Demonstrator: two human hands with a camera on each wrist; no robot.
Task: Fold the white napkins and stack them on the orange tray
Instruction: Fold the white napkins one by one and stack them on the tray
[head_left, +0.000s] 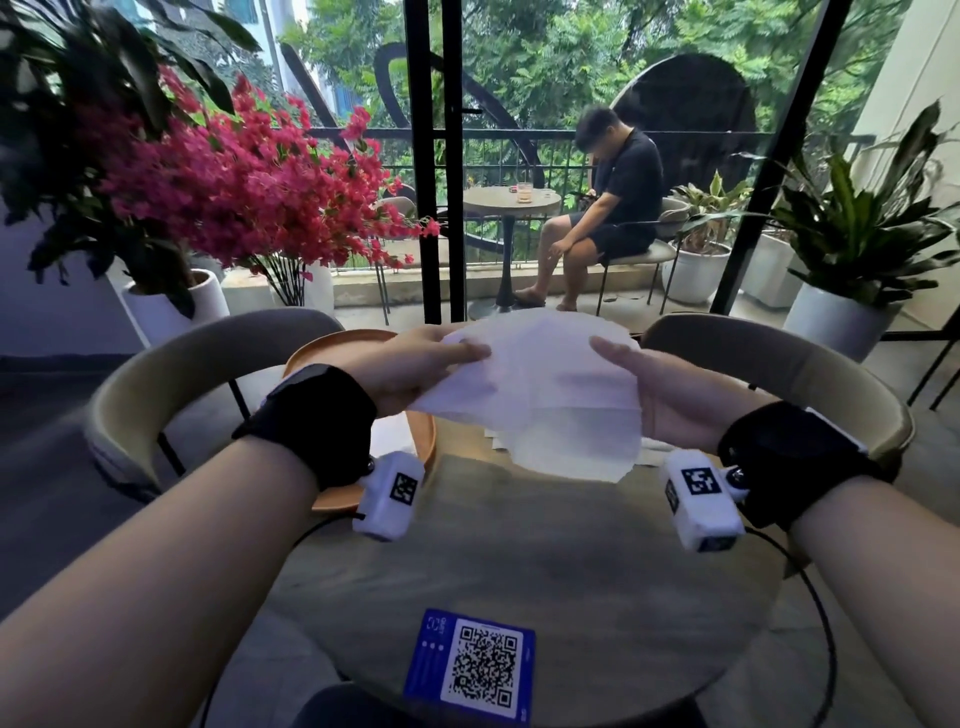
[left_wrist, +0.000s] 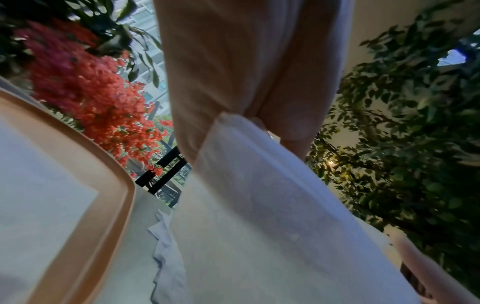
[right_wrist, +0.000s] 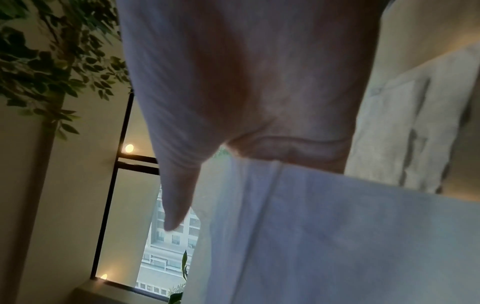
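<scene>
A white napkin (head_left: 540, 395) hangs in the air above the round table, stretched between both hands. My left hand (head_left: 415, 364) pinches its left edge, thumb on top; the left wrist view shows the napkin (left_wrist: 259, 216) running down from that hand (left_wrist: 246, 72). My right hand (head_left: 654, 379) holds the right edge with the thumb over the paper, and the napkin (right_wrist: 337, 236) fills the lower part of the right wrist view below the hand (right_wrist: 246, 82). The orange tray (head_left: 332, 353) lies at the table's left under my left wrist, with white napkins (left_wrist: 33, 185) lying on it.
More white napkins (head_left: 493, 439) lie on the table beneath the held one. A blue QR card (head_left: 472, 665) sits near the table's front edge. Two curved chairs (head_left: 156, 384) stand beyond the table, with potted plants and a seated person behind glass doors.
</scene>
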